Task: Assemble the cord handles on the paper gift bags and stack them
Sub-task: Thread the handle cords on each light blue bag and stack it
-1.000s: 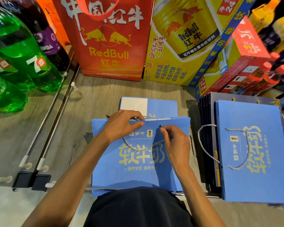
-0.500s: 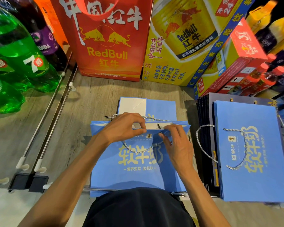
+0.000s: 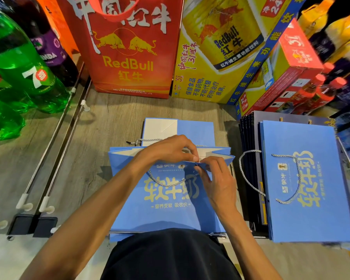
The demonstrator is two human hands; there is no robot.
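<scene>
- The right hand pinches the cord end at the front hole. Just beside it, the left hand pinches the bag rim.
- The front handle looks nearly threaded; stacking remains.
- One finished bag lies on the dark pile to the right.
- One spare bag lies behind.

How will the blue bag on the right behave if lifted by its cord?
The blue bag is probably light: flat, empty paper. It looks fairly stiff, lying uncurled. Its cord handle seems floppy, resting in a loose loop.
</scene>
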